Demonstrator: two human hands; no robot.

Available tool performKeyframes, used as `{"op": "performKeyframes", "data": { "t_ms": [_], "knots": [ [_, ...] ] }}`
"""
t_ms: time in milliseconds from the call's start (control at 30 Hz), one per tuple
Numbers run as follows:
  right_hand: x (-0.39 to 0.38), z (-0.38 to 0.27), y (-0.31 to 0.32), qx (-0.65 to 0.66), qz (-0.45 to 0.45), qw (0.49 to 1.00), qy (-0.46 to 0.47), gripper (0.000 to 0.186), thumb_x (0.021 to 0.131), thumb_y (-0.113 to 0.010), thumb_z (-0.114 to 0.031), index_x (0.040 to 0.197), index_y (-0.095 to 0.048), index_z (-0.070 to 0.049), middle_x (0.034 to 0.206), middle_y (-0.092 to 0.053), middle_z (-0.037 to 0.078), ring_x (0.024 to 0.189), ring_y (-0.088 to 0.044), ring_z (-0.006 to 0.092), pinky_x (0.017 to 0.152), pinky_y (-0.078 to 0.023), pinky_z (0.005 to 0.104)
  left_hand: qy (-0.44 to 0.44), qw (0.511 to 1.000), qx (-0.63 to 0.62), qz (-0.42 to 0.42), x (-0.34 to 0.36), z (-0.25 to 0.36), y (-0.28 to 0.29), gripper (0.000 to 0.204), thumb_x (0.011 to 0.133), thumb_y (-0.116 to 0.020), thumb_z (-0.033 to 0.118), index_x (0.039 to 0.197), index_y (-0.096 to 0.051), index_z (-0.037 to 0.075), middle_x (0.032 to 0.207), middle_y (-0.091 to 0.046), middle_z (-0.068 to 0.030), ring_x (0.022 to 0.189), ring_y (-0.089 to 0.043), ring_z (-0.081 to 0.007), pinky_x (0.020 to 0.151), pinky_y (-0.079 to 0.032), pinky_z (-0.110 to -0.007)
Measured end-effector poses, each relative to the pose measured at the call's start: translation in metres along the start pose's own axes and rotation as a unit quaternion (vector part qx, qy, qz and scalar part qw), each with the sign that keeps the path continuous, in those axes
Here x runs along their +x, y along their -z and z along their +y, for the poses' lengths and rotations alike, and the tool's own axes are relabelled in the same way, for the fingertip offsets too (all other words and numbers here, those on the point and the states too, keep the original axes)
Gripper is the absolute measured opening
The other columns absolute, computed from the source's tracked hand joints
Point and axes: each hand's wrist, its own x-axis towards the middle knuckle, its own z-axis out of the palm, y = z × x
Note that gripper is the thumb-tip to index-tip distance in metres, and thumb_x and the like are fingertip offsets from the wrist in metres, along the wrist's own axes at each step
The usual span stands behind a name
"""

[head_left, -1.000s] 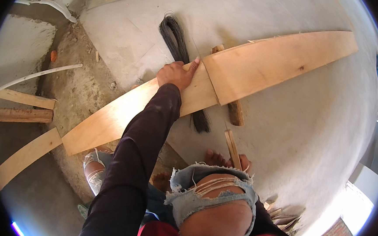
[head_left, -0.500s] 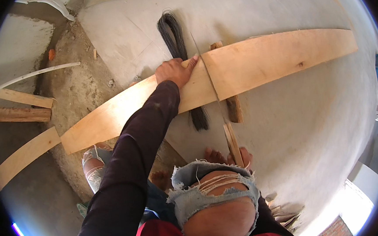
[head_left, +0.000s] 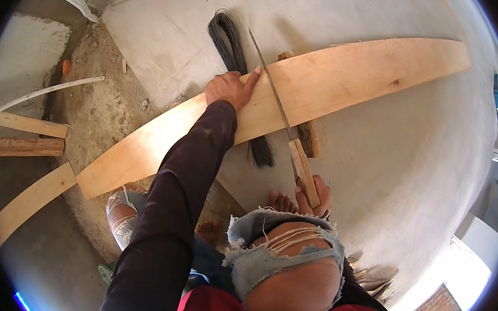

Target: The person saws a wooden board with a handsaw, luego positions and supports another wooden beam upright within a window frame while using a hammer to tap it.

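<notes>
Holding board (head_left: 308, 87), left hand (head_left: 230, 89) half-curled, fingertips hidden | right hand (head_left: 318, 196) wraps saw handle (head_left: 303, 169) | block (head_left: 312, 140) part-covered

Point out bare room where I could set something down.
Widest: grey floor right of the wooden-handled metal saw, this side of the long pale wooden board. More bare floor lies beyond the board. Crowded: the left hand, board, saw and black looped wire bundle sit close together.

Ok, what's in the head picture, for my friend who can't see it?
A person's right hand holds a saw across a long wooden board; the left hand rests on the board, left of the saw. A dark wiry bundle lies underneath.
</notes>
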Motion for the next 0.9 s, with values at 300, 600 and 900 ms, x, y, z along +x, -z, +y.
{"op": "performKeyframes", "data": {
  "t_ms": [300, 600, 900],
  "knots": [
    [-0.064, 0.054, 0.024, 0.132, 0.113, 0.984, -0.026, 0.040, 0.076, -0.079, -0.030, 0.091, -0.055, -0.003, 0.068, -0.057, 0.007, 0.061, -0.056, 0.0112, 0.054, -0.042, 0.0248, -0.008, 1.000, 0.016, -0.011, 0.001, 0.006, 0.000, 0.086, 0.081, -0.029, 0.081, 0.110, -0.070, 0.012, 0.098, -0.070, -0.0145, 0.097, -0.065, -0.0286, 0.084, -0.050, -0.038],
    [-0.058, -0.006, 0.036, -0.083, -0.026, 0.996, 0.009, 0.059, 0.081, -0.065, -0.031, 0.127, -0.050, 0.002, 0.081, -0.064, 0.011, 0.065, -0.064, 0.0164, 0.062, -0.048, 0.0260, -0.007, 1.000, 0.015, 0.003, 0.000, -0.003, -0.003, 0.085, 0.081, -0.028, 0.082, 0.100, -0.072, 0.011, 0.095, -0.069, -0.0163, 0.095, -0.065, -0.0306, 0.082, -0.050, -0.040],
    [0.005, -0.021, -0.004, -0.031, 0.022, 0.999, 0.021, 0.045, 0.080, -0.069, -0.025, 0.121, -0.056, -0.013, 0.075, -0.062, 0.003, 0.060, -0.058, 0.0139, 0.059, -0.045, 0.0262, -0.009, 1.000, 0.010, -0.023, -0.002, 0.003, 0.005, 0.085, 0.083, -0.028, 0.080, 0.105, -0.070, 0.010, 0.100, -0.068, -0.0180, 0.101, -0.063, -0.0334, 0.086, -0.048, -0.042]
  ]
}}
